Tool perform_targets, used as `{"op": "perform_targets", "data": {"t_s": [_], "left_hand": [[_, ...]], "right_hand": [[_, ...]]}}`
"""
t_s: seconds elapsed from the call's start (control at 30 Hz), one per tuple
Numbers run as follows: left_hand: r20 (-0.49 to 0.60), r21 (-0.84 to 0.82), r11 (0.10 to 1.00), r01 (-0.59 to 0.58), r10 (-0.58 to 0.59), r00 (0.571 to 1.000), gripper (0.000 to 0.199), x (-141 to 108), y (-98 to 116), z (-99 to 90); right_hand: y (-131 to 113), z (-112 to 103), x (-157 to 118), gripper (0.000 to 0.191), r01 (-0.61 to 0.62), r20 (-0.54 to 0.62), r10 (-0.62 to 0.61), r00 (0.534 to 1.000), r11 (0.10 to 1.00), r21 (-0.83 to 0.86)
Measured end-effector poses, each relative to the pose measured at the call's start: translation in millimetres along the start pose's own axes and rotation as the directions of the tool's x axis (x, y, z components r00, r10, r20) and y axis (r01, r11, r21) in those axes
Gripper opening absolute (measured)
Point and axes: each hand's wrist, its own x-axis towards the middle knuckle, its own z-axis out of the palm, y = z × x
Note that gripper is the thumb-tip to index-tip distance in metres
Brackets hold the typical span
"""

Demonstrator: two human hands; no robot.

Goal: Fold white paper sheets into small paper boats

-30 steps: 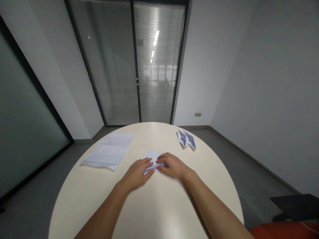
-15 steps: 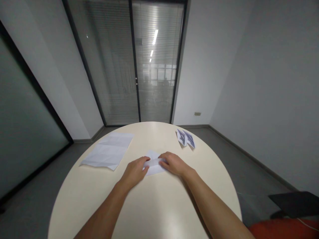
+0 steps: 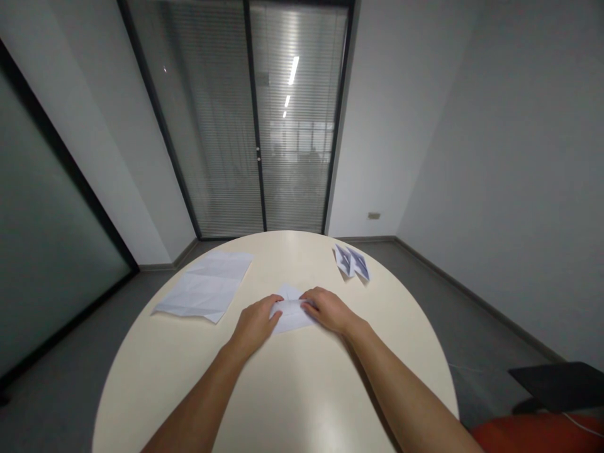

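A small folded sheet of white paper [image 3: 291,319] lies in front of me near the middle of the table, with a fold across it and a pointed part [image 3: 289,291] showing beyond the fold. My left hand [image 3: 257,322] pinches its left edge between thumb and fingers. On the right side, my right hand [image 3: 330,308] grips the fold's other end, thumb on the near face and fingers behind. The fingertips partly hide both ends of the paper.
On the round cream table [image 3: 283,384], a large creased white sheet [image 3: 207,284] lies at the left. Two folded printed papers [image 3: 352,262] rest at the far right edge. Beyond the table's right side are a dark flat object [image 3: 561,385] and a red seat [image 3: 538,434].
The folded strip across the paper has tipped slightly under my fingers, and my left hand has shifted a little. My right hand has hardly moved.
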Motion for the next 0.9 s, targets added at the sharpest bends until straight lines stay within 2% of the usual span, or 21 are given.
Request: {"op": "perform_targets", "data": {"t_s": [0.63,0.77,0.9], "left_hand": [[-0.058,-0.018,0.998,-0.053,0.052,0.997,0.03,1.6,-3.2,3.8],[-0.073,0.036,0.995,-0.098,0.101,0.992,0.032,2.4,-1.5,5.1],[-0.105,0.141,0.971,-0.191,0.206,0.973,0.035,3.2,2.3,3.5]], "right_hand": [[-4.7,2.4,3.3,0.025,-0.02,-0.022,0.02,1.0,1.0,-0.001],[-4.7,3.2,3.5,0.026,-0.017,-0.021,0.017,1.0,1.0,-0.014],[-4.2,5.2,3.6,0.028,-0.007,-0.039,0.006,0.999,1.0,-0.014]]}}
